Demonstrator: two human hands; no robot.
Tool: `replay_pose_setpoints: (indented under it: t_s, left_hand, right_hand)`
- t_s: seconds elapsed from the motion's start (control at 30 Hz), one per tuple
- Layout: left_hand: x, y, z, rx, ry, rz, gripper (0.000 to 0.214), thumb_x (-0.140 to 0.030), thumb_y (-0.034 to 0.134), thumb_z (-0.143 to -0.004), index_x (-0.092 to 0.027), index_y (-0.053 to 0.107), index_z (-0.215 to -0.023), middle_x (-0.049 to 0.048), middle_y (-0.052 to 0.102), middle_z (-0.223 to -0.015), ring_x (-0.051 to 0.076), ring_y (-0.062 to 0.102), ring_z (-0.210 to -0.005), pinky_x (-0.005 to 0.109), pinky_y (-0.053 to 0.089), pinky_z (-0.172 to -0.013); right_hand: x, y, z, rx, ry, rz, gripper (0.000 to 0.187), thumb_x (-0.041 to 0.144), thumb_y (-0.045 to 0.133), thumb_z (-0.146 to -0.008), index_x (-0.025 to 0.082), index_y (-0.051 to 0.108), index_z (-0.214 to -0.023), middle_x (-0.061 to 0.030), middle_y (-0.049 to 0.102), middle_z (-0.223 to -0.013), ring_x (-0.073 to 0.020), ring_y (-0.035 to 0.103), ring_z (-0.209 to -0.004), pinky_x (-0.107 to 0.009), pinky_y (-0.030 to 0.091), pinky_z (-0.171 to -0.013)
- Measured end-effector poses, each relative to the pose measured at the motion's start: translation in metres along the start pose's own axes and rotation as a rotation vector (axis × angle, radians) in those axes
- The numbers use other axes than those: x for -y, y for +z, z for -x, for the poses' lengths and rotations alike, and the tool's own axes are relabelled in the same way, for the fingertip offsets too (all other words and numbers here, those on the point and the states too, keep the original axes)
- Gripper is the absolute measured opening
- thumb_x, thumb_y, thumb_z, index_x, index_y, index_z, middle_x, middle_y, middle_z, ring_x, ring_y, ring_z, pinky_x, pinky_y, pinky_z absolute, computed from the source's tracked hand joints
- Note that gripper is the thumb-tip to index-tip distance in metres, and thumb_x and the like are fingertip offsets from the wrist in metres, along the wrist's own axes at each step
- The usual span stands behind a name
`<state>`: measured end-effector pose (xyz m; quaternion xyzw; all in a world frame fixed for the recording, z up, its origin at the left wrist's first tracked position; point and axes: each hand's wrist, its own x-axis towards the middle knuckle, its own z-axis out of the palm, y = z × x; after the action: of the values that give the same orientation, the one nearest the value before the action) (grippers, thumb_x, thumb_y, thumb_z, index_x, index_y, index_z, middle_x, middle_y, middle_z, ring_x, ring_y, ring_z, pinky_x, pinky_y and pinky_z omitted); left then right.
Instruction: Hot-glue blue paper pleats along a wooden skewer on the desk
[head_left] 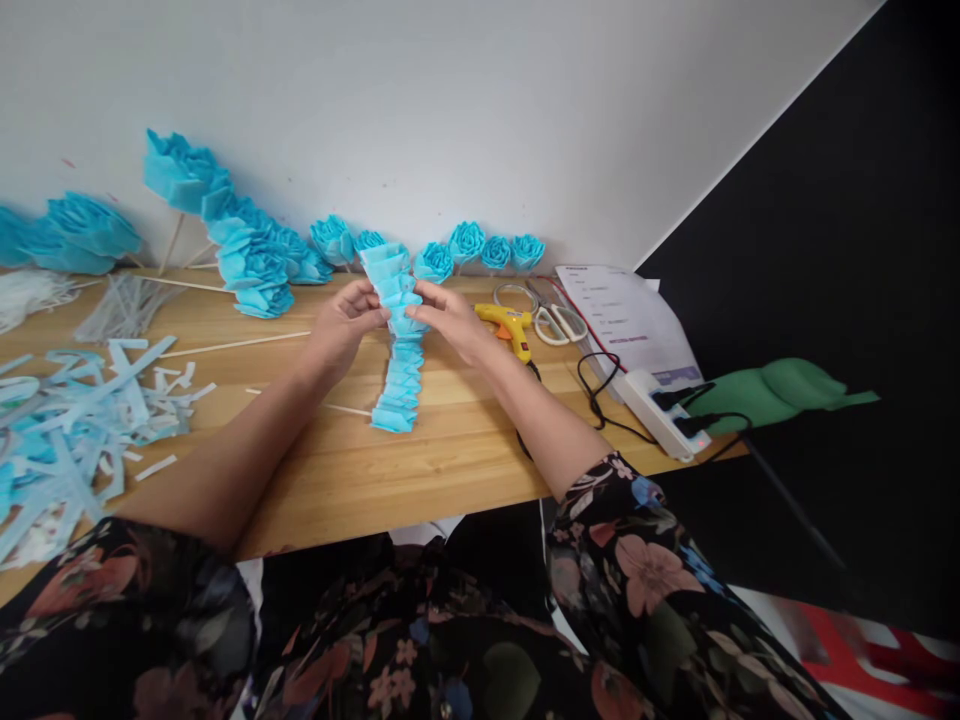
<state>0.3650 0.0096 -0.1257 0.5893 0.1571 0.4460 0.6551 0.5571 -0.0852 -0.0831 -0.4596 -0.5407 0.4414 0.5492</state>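
A long pleated strip of light blue crepe paper [406,370] hangs between my hands, its lower end reaching down to the table. My left hand [349,318] pinches its left edge near the upper part, thumb in front. From the right side, my right hand [448,312] grips the same strip between thumb and fingers. The folds overlap in layers along its length. A thin pale stick [346,409] lies on the table, its right end meeting the strip's lower part. Just right of my right hand lies a yellow glue gun [510,325].
Finished blue paper flowers [251,255] on sticks lean along the wall. Paper scraps [90,420] heap at the left, near clear thin strips [124,308]. White-handled scissors [559,322], printed sheets [630,320], a power strip [664,412] with black cables and a green object [780,392] occupy the right.
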Motion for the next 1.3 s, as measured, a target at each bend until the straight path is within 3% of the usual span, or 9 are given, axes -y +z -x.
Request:
replay_pose_setpoints:
  t_s: [0.17, 0.3, 0.5, 0.7, 0.9, 1.07, 1.3]
  left_hand:
    - [0.003, 0.001, 0.0, 0.029, -0.004, -0.005, 0.052, -0.038, 0.111, -0.076, -0.022, 0.081, -0.115, 0.0029, 0.083, -0.095, 0.023, 0.08, -0.09, 0.035, 0.068, -0.087]
    - [0.004, -0.001, 0.001, 0.018, -0.028, -0.023, 0.05, -0.042, 0.108, -0.081, -0.022, 0.084, -0.12, 0.0029, 0.082, -0.093, 0.023, 0.079, -0.086, 0.035, 0.066, -0.085]
    - [-0.001, -0.001, 0.003, -0.029, -0.037, 0.015, 0.048, -0.047, 0.109, -0.082, -0.024, 0.088, -0.119, 0.0042, 0.085, -0.098, 0.021, 0.078, -0.087, 0.032, 0.065, -0.083]
    - [-0.001, 0.003, 0.003, -0.026, 0.006, 0.01, 0.053, -0.046, 0.111, -0.08, -0.024, 0.086, -0.122, 0.0062, 0.088, -0.107, 0.026, 0.082, -0.099, 0.036, 0.067, -0.09]
    - [0.002, 0.001, 0.001, -0.043, 0.045, -0.013, 0.051, -0.034, 0.112, -0.078, -0.021, 0.084, -0.119, 0.0043, 0.085, -0.101, 0.023, 0.081, -0.097, 0.034, 0.067, -0.093]
    - [0.0, 0.003, 0.001, -0.034, 0.047, -0.036, 0.052, -0.037, 0.113, -0.076, -0.021, 0.084, -0.117, 0.0038, 0.085, -0.1, 0.023, 0.081, -0.094, 0.033, 0.067, -0.09]
    - [-0.006, 0.01, 0.006, -0.07, 0.022, -0.033, 0.043, -0.045, 0.106, -0.081, -0.022, 0.082, -0.108, 0.0028, 0.081, -0.093, 0.02, 0.075, -0.086, 0.032, 0.064, -0.085]
  right_hand:
    - [0.006, 0.002, 0.002, -0.083, 0.067, -0.029, 0.037, 0.04, 0.091, -0.087, 0.022, 0.081, -0.118, -0.0036, 0.084, -0.114, -0.0252, 0.075, -0.118, -0.034, 0.064, -0.101]
    - [-0.001, 0.001, -0.002, -0.116, 0.07, -0.002, 0.034, 0.04, 0.093, -0.084, 0.022, 0.078, -0.109, -0.0005, 0.075, -0.096, -0.0219, 0.07, -0.097, -0.031, 0.062, -0.086]
    - [-0.007, 0.001, -0.004, -0.086, 0.035, 0.005, 0.038, 0.047, 0.094, -0.079, 0.023, 0.075, -0.102, 0.0013, 0.071, -0.09, -0.0197, 0.065, -0.089, -0.029, 0.058, -0.079]
    - [-0.008, 0.003, -0.003, -0.087, 0.025, 0.03, 0.041, 0.044, 0.094, -0.08, 0.023, 0.079, -0.112, -0.0004, 0.079, -0.1, -0.0221, 0.071, -0.097, -0.03, 0.062, -0.086]
    - [-0.007, 0.002, -0.001, -0.078, -0.005, 0.108, 0.036, 0.049, 0.09, -0.088, 0.023, 0.078, -0.11, -0.0008, 0.075, -0.098, -0.0226, 0.07, -0.099, -0.032, 0.061, -0.091]
    - [-0.005, 0.001, 0.0, -0.076, -0.052, 0.004, 0.049, 0.058, 0.094, -0.083, 0.022, 0.08, -0.113, -0.005, 0.083, -0.117, -0.0252, 0.073, -0.112, -0.034, 0.063, -0.1]
    - [-0.014, -0.003, -0.004, -0.104, -0.056, 0.044, 0.045, 0.056, 0.094, -0.084, 0.022, 0.077, -0.11, -0.0027, 0.082, -0.109, -0.0227, 0.074, -0.103, -0.032, 0.066, -0.091]
